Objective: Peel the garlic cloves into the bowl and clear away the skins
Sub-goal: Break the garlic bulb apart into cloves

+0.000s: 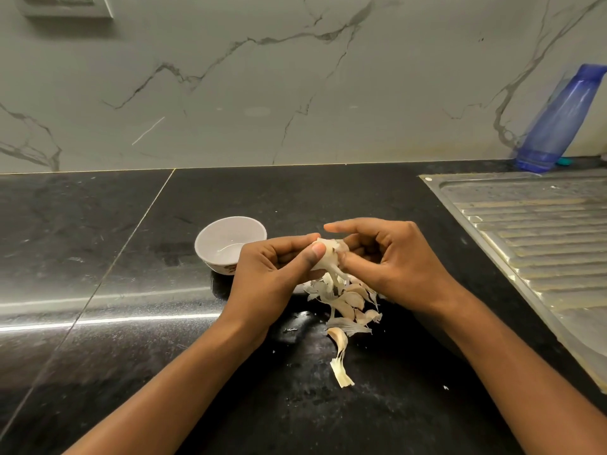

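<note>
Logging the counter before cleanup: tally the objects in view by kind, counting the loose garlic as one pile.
Bowl: 1
Blue bottle: 1
Sink drainboard: 1
Held garlic piece: 1
Garlic pile of cloves and skins: 1
Total: 5

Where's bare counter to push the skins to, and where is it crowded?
Free: the counter left of the bowl, back to the wall, and the strip between the right hand and drainboard. Crowded: the skin pile below the garlic, gripped with the left hand too.
</note>
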The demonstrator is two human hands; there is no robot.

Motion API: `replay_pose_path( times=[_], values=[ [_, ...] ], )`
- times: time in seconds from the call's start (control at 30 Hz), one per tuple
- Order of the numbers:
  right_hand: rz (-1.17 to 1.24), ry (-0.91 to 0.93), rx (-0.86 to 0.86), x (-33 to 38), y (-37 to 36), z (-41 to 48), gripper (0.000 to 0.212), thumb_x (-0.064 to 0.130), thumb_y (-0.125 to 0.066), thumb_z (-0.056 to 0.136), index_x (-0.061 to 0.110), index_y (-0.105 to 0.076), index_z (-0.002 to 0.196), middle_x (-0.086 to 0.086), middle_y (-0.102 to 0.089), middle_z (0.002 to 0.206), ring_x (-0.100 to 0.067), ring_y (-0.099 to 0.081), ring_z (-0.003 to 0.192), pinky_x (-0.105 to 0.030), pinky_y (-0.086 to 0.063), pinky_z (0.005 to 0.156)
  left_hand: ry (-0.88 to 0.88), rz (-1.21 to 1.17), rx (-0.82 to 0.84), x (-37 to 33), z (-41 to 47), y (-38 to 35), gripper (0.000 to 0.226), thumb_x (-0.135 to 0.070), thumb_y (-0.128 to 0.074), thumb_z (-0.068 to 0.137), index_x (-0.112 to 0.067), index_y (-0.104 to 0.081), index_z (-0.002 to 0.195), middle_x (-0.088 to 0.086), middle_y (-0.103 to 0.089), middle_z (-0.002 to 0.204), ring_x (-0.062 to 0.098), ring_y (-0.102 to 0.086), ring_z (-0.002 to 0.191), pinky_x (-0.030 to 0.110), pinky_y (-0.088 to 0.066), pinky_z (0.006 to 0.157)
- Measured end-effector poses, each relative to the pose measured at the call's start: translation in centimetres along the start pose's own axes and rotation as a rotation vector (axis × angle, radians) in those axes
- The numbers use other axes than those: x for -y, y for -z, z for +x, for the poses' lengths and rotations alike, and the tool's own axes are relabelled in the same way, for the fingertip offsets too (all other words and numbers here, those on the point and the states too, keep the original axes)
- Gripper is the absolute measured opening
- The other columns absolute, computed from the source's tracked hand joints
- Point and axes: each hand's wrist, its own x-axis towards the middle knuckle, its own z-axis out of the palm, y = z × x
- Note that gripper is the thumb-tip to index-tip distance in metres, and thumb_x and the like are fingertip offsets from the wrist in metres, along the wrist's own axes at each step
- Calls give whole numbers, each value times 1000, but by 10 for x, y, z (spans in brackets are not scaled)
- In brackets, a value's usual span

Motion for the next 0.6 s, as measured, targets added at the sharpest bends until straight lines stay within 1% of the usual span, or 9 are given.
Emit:
replay_pose_path(
  times=[0.07, 0.13, 0.23, 0.27, 0.37, 0.43, 0.5, 0.6],
  values=[
    [6, -20, -29, -1, 2, 1, 24, 9, -75, 95, 17, -78, 118, 5, -78, 89, -19, -77, 81, -39, -67, 73, 39, -56, -12, 0, 2, 1, 25, -9, -72, 95, 1, -75, 118, 17, -80, 106, 34, -78, 101, 43, -64, 91],
    [-7, -36, -61, -3, 6, 2, 21, 8, -74, 96, 17, -80, 114, 3, -78, 87, -20, -76, 80, -40, -67, 73, 72, -105, -9, -1, 3, 2, 26, -11, -71, 95, 1, -75, 117, 17, -80, 107, 34, -77, 103, 41, -64, 91],
    [16, -89, -92, -5, 16, 3, 27, 10, -74, 96, 22, -77, 121, 1, -76, 86, -22, -74, 79, -32, -65, 71, 100, -131, -10, 0, 4, 3, 30, -17, -71, 94, -1, -75, 119, 15, -80, 110, 32, -77, 104, 40, -63, 93],
    [8, -112, -89, -6, 19, 3, 26, 11, -74, 96, 23, -77, 120, 0, -76, 84, -22, -74, 77, -29, -64, 69, 104, -130, -9, 0, 5, 3, 30, -18, -71, 94, -2, -75, 120, 14, -79, 111, 32, -77, 105, 41, -63, 93],
    [-43, -167, -24, -8, 26, 4, 10, 12, -75, 96, 20, -81, 98, 1, -76, 78, -16, -72, 68, -23, -58, 62, 116, -123, -5, 0, 4, 3, 31, -21, -71, 94, -6, -74, 122, 11, -79, 114, 30, -76, 108, 40, -63, 93],
    [-90, -196, 43, -10, 28, 4, 11, 13, -76, 95, 20, -82, 88, 3, -77, 74, -12, -71, 64, -22, -56, 63, 120, -122, 1, 0, 4, 2, 32, -22, -72, 93, -8, -75, 121, 10, -79, 115, 28, -77, 107, 37, -64, 89],
    [-166, -203, 104, -11, 28, 4, 13, 17, -77, 94, 23, -82, 84, 6, -76, 71, -9, -71, 63, -25, -57, 63, 133, -127, 10, -1, 4, 2, 33, -24, -72, 91, -8, -75, 120, 10, -79, 116, 28, -77, 106, 36, -64, 88],
    [-216, -202, 177, -12, 27, 2, 14, 24, -77, 95, 26, -83, 83, 7, -77, 72, -13, -74, 66, -39, -64, 67, 150, -127, 24, 0, 4, 1, 31, -22, -71, 94, -7, -75, 121, 9, -78, 117, 28, -77, 107, 38, -64, 89]
  ],
)
